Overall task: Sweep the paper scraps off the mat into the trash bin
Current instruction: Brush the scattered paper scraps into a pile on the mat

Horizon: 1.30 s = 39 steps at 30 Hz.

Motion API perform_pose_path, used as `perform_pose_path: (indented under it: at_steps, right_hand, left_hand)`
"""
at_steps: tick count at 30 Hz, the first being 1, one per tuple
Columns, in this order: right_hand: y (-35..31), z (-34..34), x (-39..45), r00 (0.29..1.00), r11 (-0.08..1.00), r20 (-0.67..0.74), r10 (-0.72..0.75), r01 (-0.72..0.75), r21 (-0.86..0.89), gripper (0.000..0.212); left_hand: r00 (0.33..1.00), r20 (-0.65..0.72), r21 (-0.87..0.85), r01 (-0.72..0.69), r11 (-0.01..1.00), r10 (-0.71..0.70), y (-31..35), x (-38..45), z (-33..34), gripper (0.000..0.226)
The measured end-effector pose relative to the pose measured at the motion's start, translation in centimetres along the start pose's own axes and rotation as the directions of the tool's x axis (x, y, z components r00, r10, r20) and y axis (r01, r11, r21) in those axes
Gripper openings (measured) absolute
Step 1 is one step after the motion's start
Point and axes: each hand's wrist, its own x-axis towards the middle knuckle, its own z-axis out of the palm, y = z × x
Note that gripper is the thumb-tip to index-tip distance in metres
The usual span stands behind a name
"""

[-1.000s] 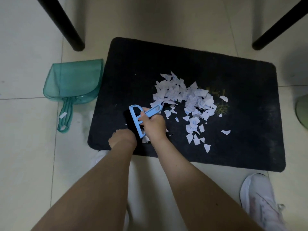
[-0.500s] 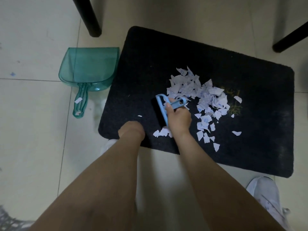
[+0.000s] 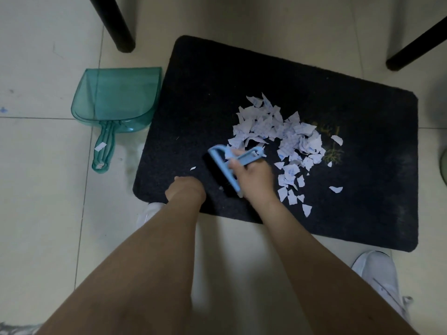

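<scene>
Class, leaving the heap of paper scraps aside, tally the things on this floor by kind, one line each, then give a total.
Mat: 1
Dustpan: 1
Brush, gripped by the right hand: 1
Dark furniture legs: 2
White shoes: 2
Total: 7

White paper scraps heaped on black mat
</scene>
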Motion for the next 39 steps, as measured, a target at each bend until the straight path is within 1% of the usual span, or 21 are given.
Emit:
perform_pose_path:
  at_steps: [2, 3, 5, 8, 10, 11, 13, 14, 16, 17, 18, 19, 21, 24, 26, 28, 30, 32, 34, 36, 39]
  right_hand:
    - [0.7, 1.2, -0.8, 0.984, 0.985, 0.174, -0.022, 0.051, -0.162, 0.025]
    - [1.1, 1.2, -0.8, 0.982, 0.972, 0.187, -0.012, 0.056, -0.23, 0.025]
    - [1.6, -0.4, -0.2, 0.994, 0.966, 0.099, 0.036, -0.009, -0.26, 0.028]
    - [2.2, -4.1, 1.3, 0.992, 0.968, -0.115, 0.061, -0.086, -0.234, 0.03]
    - [1.9, -5.7, 1.7, 0.973, 0.989, -0.228, 0.024, -0.056, -0.137, 0.028]
    - [1.5, -5.8, 1.7, 0.971, 0.999, -0.24, 0.021, -0.032, -0.042, 0.028]
    - [0.5, -4.6, 1.3, 0.99, 0.991, -0.131, 0.06, -0.044, 0.123, 0.026]
    - [0.3, -3.5, 0.9, 0.997, 0.989, -0.037, 0.068, -0.062, 0.134, 0.024]
    - [0.6, -1.0, 0.5, 0.991, 1.0, 0.132, 0.027, -0.026, -0.011, 0.021]
    - [0.9, -0.3, 0.3, 0.985, 0.994, 0.171, 0.019, -0.001, -0.105, 0.021]
    - [1.2, -0.1, 0.4, 0.986, 0.985, 0.164, 0.031, -0.001, -0.175, 0.022]
    - [1.5, -0.4, 0.7, 0.989, 0.979, 0.133, 0.058, -0.03, -0.203, 0.024]
    - [2.1, -2.1, 1.3, 0.995, 0.969, 0.004, 0.099, -0.095, -0.226, 0.029]
    - [2.7, -5.0, 2.3, 0.977, 0.96, -0.204, 0.058, -0.11, -0.257, 0.031]
    - [2.1, -5.8, 1.9, 0.962, 0.979, -0.272, 0.028, -0.081, -0.187, 0.03]
    - [1.0, -5.1, 1.0, 0.953, 0.995, -0.297, 0.057, -0.077, -0.056, 0.028]
    - [-0.4, -3.2, 0.1, 0.963, 0.996, -0.254, 0.093, -0.087, 0.037, 0.029]
    - [-1.8, -0.6, -0.5, 0.985, 0.999, -0.17, 0.03, -0.024, 0.037, 0.028]
    - [-2.9, 1.8, -0.4, 0.997, 0.998, -0.064, -0.051, 0.05, -0.027, 0.026]
    - [-3.9, 3.4, 0.3, 0.992, 0.992, 0.091, -0.087, 0.095, -0.083, 0.026]
    - [-5.0, 5.0, 1.2, 0.944, 0.974, 0.312, -0.11, 0.165, -0.156, 0.028]
  left_hand:
    - [1.0, 0.003, -0.005, -0.004, 1.0, 0.004, 0.1, -0.1, 0.1, 0.058]
    - [1.0, 0.004, -0.008, -0.009, 1.0, 0.009, 0.1, -0.1, 0.2, 0.058]
    - [1.0, 0.009, -0.009, -0.014, 1.0, 0.014, -0.1, -0.1, 0.3, 0.057]
    - [1.0, 0.029, -0.019, 0.002, 1.0, -0.001, -0.1, 0.0, 0.3, 0.059]
    - [0.999, 0.043, -0.01, -0.001, 1.0, 0.001, 0.1, 0.1, 0.2, 0.059]
    - [0.999, 0.046, -0.003, -0.005, 1.0, 0.005, 0.1, 0.1, 0.2, 0.059]
    - [0.999, 0.052, 0.006, -0.005, 1.0, 0.004, 0.2, 0.1, 0.1, 0.06]
    - [0.999, 0.055, 0.009, 0.0, 1.0, -0.001, 0.2, 0.1, 0.1, 0.061]
    - [0.998, 0.062, 0.028, 0.009, 1.0, -0.011, 0.1, 0.0, 0.0, 0.063]
    - [0.998, 0.068, 0.041, 0.01, 0.999, -0.013, 0.1, -0.1, 0.0, 0.064]
    - [0.997, 0.074, 0.049, 0.011, 0.999, -0.015, 0.1, -0.1, -0.1, 0.066]
    - [0.997, 0.08, 0.055, 0.014, 0.998, -0.019, 0.1, 0.0, -0.1, 0.067]
    - [0.996, 0.086, 0.064, 0.018, 0.998, -0.023, 0.1, 0.0, -0.1, 0.067]
    - [0.996, 0.089, 0.053, 0.005, 0.999, -0.01, 0.3, -0.1, -0.2, 0.064]
    - [0.996, 0.084, 0.018, 0.022, 1.0, -0.024, 0.4, -0.1, -0.3, 0.064]
    - [0.997, 0.069, -0.016, 0.039, 0.999, -0.038, 0.4, -0.4, -0.3, 0.065]
    - [0.997, 0.051, -0.034, 0.054, 0.998, -0.053, 0.3, -0.6, -0.3, 0.067]
    - [0.999, 0.019, -0.034, 0.046, 0.998, -0.045, -0.1, -0.5, -0.1, 0.062]
    - [0.999, -0.047, -0.043, 0.011, 0.999, -0.013, -0.7, -0.2, 0.0, 0.047]
    - [0.996, -0.089, -0.057, -0.014, 0.998, 0.008, -1.2, -0.1, -0.2, 0.036]
    - [0.996, -0.085, -0.076, -0.029, 0.997, 0.023, -1.8, 0.0, -0.5, 0.033]
